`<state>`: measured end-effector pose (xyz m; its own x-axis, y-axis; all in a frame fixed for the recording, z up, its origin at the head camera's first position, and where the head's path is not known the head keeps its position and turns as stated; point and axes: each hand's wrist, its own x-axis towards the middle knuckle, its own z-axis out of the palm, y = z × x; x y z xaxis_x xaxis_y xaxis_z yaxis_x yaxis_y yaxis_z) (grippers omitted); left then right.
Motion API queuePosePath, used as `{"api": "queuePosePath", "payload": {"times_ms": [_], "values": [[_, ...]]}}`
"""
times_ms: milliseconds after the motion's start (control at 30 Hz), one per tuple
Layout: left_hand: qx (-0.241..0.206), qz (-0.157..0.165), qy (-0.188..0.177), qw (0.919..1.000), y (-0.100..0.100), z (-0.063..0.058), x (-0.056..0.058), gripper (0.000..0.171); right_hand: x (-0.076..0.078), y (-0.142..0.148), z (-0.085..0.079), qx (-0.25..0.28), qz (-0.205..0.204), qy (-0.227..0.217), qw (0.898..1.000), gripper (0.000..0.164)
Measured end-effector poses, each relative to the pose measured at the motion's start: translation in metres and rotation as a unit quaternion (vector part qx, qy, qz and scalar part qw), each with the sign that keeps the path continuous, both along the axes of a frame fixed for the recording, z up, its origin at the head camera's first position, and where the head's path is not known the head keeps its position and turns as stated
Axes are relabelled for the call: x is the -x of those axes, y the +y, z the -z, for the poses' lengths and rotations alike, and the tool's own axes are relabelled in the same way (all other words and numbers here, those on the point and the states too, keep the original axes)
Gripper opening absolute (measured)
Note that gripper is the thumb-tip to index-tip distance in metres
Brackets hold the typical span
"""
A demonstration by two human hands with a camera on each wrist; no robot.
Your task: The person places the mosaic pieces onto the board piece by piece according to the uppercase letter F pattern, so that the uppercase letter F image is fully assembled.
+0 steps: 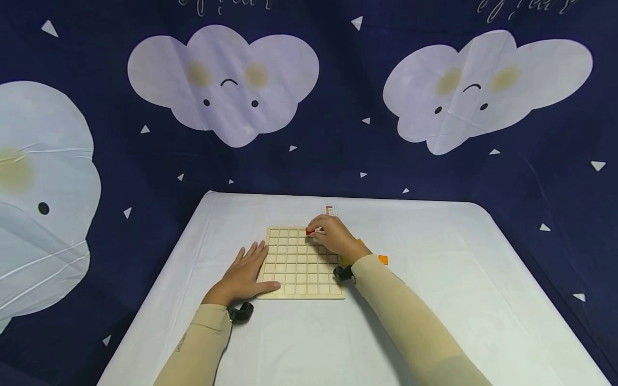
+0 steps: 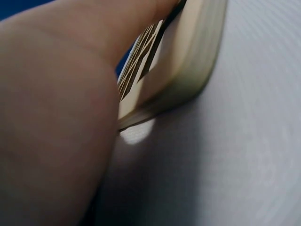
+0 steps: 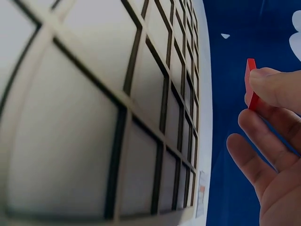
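Left hand (image 1: 243,274) spread wide, touching grid board (image 1: 301,274); right hand (image 1: 334,236) pinches red tile (image 3: 249,68).

A thin red tile (image 3: 248,82) is being pinched by the right hand (image 1: 335,236) near the far edge of a pale wooden grid board (image 1: 299,268), which is lying flat, the left hand (image 1: 243,274) touching its left side.

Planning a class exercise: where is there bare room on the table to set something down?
The table is bare left of the left grip, below the board between the sleeves, and right of the right sleeve. It is crowded around the right grip: red piece, card, orange pieces.
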<state>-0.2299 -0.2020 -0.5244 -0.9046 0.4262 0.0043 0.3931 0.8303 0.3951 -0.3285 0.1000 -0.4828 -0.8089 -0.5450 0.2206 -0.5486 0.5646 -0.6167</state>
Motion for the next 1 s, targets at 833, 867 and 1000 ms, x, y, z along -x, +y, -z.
{"api": "queuePosePath", "payload": {"times_ms": [833,867,1000], "values": [[0.007,-0.008,-0.007,0.9999,-0.001,0.002,0.003,0.120,-0.001,-0.043,0.008,-0.039,-0.027,0.026,0.999,0.011],[0.011,-0.009,-0.007,0.9999,-0.001,0.003,0.003,0.121,-0.001,-0.044,0.008,-0.044,-0.027,0.025,0.998,0.010],[0.009,-0.009,-0.003,0.9999,0.000,0.004,0.002,0.120,-0.001,-0.049,0.010,-0.055,-0.021,0.030,0.998,0.009]]}}
